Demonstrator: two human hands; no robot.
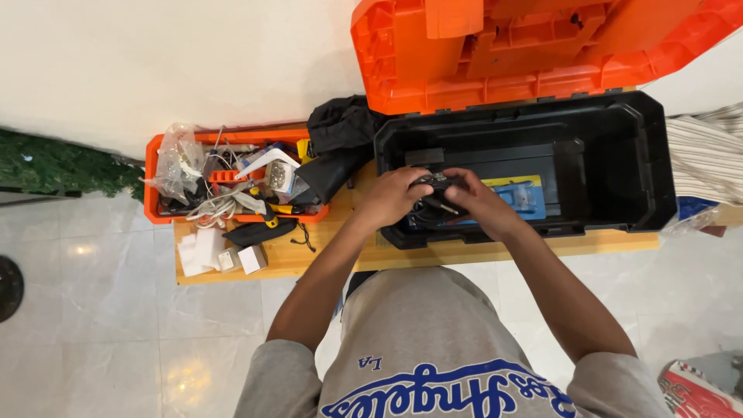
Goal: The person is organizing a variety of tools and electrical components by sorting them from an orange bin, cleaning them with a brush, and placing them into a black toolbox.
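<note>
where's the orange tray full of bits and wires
The orange tray sits on the left end of the wooden bench, left of the black toolbox, with a black cloth between them.

grey tee (433, 340) — blue lettering

Open black toolbox (619, 155) has free room at right; raised orange lid (542, 54) blocks behind, cluttered orange tray (155, 182) crowds left.
</note>
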